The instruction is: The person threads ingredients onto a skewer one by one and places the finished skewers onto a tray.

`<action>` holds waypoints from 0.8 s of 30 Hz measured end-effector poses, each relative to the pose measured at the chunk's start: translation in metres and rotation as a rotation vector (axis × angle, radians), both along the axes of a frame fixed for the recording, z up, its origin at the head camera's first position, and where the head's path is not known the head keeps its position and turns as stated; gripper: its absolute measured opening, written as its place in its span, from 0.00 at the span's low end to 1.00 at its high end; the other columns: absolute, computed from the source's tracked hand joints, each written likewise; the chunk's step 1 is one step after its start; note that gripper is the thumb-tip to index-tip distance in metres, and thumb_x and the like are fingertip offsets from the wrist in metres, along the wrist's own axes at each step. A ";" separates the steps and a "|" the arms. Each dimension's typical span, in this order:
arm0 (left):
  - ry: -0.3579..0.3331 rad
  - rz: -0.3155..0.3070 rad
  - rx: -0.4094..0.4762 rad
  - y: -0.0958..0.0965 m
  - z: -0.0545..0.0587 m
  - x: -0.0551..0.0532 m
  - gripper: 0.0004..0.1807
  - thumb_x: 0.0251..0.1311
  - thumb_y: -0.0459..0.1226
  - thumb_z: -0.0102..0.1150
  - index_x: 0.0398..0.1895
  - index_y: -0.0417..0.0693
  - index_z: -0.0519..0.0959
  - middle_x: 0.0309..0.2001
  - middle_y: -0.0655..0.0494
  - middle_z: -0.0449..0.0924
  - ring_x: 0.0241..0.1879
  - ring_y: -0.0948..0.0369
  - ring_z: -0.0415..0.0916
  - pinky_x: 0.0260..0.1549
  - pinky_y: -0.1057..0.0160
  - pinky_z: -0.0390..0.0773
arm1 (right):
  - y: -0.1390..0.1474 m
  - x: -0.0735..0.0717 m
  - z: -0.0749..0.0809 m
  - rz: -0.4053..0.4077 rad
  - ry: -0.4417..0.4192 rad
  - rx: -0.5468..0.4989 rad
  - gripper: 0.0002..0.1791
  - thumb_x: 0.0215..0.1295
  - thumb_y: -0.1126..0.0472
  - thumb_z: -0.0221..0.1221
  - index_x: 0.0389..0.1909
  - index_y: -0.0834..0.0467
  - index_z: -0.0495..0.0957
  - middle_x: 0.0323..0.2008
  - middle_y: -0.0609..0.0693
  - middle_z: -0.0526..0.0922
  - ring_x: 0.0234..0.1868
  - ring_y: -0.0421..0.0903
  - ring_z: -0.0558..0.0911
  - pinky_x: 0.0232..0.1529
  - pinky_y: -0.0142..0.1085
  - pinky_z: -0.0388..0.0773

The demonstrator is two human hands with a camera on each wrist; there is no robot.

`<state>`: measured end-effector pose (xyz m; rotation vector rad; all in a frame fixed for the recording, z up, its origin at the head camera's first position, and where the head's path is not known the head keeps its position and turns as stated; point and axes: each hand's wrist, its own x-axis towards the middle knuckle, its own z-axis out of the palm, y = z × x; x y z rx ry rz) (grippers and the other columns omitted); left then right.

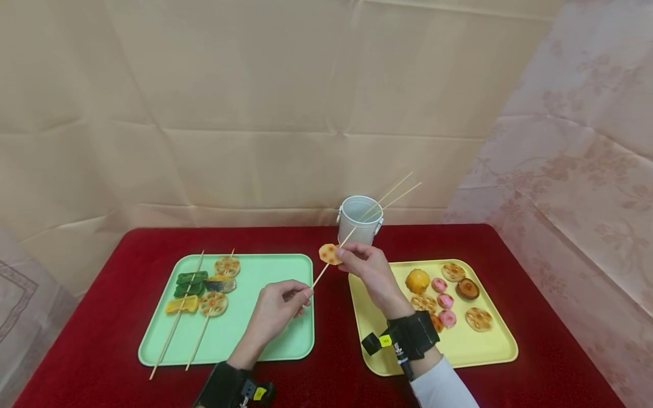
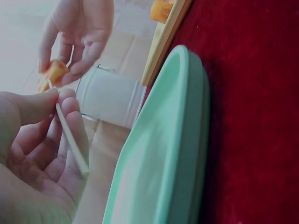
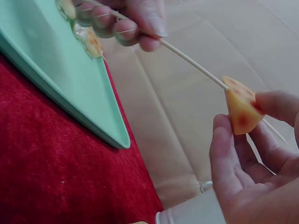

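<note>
A thin wooden skewer [image 1: 320, 276] slants up between the two hands above the gap between the trays. My left hand [image 1: 275, 311] pinches its lower part between thumb and fingers; the blunt end [image 2: 83, 169] sticks out past the palm in the left wrist view. Threaded on the skewer is a yellow-orange food slice [image 1: 329, 254] with reddish-brown spots. My right hand [image 1: 369, 272] grips this slice [image 3: 242, 109] by its edges, thumb on one side and fingers on the other. The skewer's far end extends beyond the slice.
On the green tray [image 1: 275, 351] at left lie two loaded skewers, with green pieces [image 1: 191, 283], a yellow piece [image 1: 181, 305] and lotus-root slices [image 1: 213, 304]. The yellow tray [image 1: 490, 354] at right holds several loose pieces, including a mushroom [image 1: 467, 289]. Behind stands a white bucket [image 1: 357, 229] with two skewers.
</note>
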<state>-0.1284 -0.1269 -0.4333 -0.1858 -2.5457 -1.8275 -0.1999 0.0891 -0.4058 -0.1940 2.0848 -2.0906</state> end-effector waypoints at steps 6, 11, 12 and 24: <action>-0.007 0.035 0.021 0.004 0.001 0.000 0.07 0.68 0.35 0.67 0.39 0.37 0.87 0.28 0.46 0.85 0.24 0.54 0.79 0.24 0.67 0.75 | -0.006 0.002 -0.004 0.065 0.016 0.082 0.15 0.70 0.58 0.66 0.48 0.66 0.84 0.42 0.53 0.86 0.46 0.53 0.83 0.51 0.40 0.82; -0.024 0.053 0.036 0.005 0.001 0.000 0.08 0.69 0.34 0.67 0.40 0.36 0.88 0.28 0.45 0.85 0.24 0.57 0.79 0.24 0.68 0.75 | -0.008 0.004 -0.004 0.142 0.046 0.124 0.14 0.69 0.58 0.67 0.45 0.66 0.84 0.38 0.51 0.86 0.47 0.58 0.82 0.52 0.42 0.81; -0.025 0.057 0.035 0.005 0.001 0.000 0.08 0.69 0.34 0.67 0.40 0.36 0.88 0.28 0.45 0.85 0.24 0.58 0.79 0.24 0.68 0.75 | -0.008 0.005 -0.004 0.155 0.049 0.130 0.13 0.69 0.58 0.66 0.45 0.65 0.84 0.37 0.50 0.86 0.46 0.57 0.82 0.52 0.42 0.81; -0.026 0.088 0.096 0.006 0.002 0.002 0.06 0.68 0.32 0.67 0.37 0.35 0.87 0.28 0.44 0.86 0.24 0.59 0.80 0.24 0.67 0.77 | -0.014 0.008 -0.006 0.268 0.074 0.185 0.13 0.67 0.58 0.67 0.46 0.62 0.86 0.40 0.49 0.88 0.43 0.46 0.83 0.52 0.49 0.79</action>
